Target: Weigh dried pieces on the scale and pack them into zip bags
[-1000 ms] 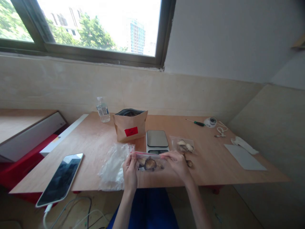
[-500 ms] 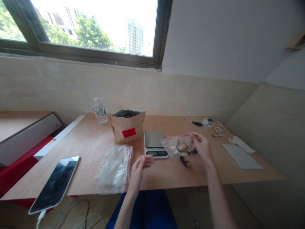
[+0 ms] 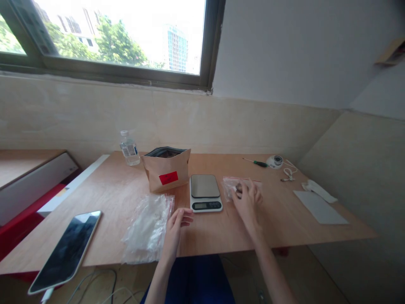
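Observation:
Beside the scale, a small clear zip bag [image 3: 228, 185] with a red seal line lies on the table with brown pieces [image 3: 239, 188], looking like dried mushrooms, showing between my fingers. My right hand [image 3: 247, 200] is over it, fingers bent round the pieces and the bag; the palm hides most of the contents. My left hand [image 3: 177, 223] holds nothing, its fingers slightly bent and apart, just in front of the digital scale [image 3: 205, 188]. The scale's steel plate carries nothing. Left of that hand lies a stack of clear zip bags [image 3: 147, 232].
An open brown paper pouch [image 3: 166, 171] with a red label stands behind the scale. A water bottle [image 3: 129, 150] is at the back left, a phone [image 3: 66, 249] on a cable at front left. To the right lie a screwdriver [image 3: 260, 164], a white camera [image 3: 274, 161] and a white sheet [image 3: 319, 207].
My right hand has lowered the bag from above the table onto it and moved its fingers from the bag's top edge onto the pieces. My left hand stays nearly still.

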`<state>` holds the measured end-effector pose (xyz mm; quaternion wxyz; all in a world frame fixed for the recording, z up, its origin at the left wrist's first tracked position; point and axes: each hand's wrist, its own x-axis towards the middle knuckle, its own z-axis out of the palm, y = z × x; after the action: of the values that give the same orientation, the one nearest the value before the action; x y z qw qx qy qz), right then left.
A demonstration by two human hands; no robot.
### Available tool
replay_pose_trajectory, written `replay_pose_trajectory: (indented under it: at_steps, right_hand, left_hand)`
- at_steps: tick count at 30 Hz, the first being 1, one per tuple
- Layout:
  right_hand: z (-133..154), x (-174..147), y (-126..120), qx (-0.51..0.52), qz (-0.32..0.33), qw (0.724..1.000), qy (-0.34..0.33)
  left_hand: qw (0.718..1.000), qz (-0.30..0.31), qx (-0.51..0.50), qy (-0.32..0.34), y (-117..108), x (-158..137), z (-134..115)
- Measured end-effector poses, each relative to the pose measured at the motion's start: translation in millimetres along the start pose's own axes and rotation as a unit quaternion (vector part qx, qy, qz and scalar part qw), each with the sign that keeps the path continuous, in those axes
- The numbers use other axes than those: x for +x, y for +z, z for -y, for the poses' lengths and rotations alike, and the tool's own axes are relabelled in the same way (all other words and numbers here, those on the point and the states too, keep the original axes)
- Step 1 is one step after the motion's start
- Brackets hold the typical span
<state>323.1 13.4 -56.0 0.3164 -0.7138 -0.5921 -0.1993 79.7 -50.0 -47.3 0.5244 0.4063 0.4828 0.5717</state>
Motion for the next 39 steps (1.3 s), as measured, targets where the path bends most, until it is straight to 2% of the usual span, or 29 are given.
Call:
replay_pose_trajectory:
  at_steps: [3,8,14,18,21,23,27,30,32,35,39]
  right_hand:
    - [-5.5,-2.8,13.0,-0.044,0.06,0.996,-0.045]
    - [-39.7,22.2,29.4,-0.087,0.144,0.985,-0.027]
    - [-82.5,54.7,45.7,-0.071,0.166,0.982,-0.049]
    - [-95.8,65.7,42.4,-0.053,0.17,0.984,-0.031]
    - [-86.2,53.0,26.7,-0.019,0.119,0.993,-0.008]
    - [-73.8,29.0,14.7,0.025,0.092,0.995,-0.007]
    - [-56.4,-37.0,2.1,0.14,0.18,0.971,-0.078]
    - [-52.7,-66.3,3.1,0.173,0.192,0.965,-0.043]
    - [-46.8,-64.9,4.2,0.207,0.183,0.961,-0.023]
    - [-22.0,-35.8,6.1,0.273,0.18,0.945,-0.024]
    - [31.5,18.1,22.9,0.33,0.183,0.922,-0.082]
  left_hand:
    - [1.0,0.0,-0.002,-0.005,-1.5,-0.6,-0.8]
    - [1.0,-0.009,-0.005,-0.014,-5.3,0.3,0.4]
    - [1.0,-0.002,-0.014,-0.022,-8.3,2.8,4.1]
    - [0.999,-0.006,-0.017,-0.029,-9.1,3.0,6.8]
    - [0.999,-0.01,-0.014,-0.037,-10.2,4.2,8.3]
    - [0.999,-0.02,-0.013,-0.037,-11.2,5.2,7.9]
    - [0.999,-0.029,0.007,-0.014,-12.5,4.5,-0.7]
    - [0.999,-0.019,0.035,0.023,-13.2,2.3,-16.6]
    - [0.996,-0.023,0.067,0.063,-14.4,3.2,-32.0]
    - [0.97,-0.084,0.156,0.169,-17.9,13.7,-62.2]
    - [0.871,-0.269,0.243,0.331,-24.5,49.1,-109.0]
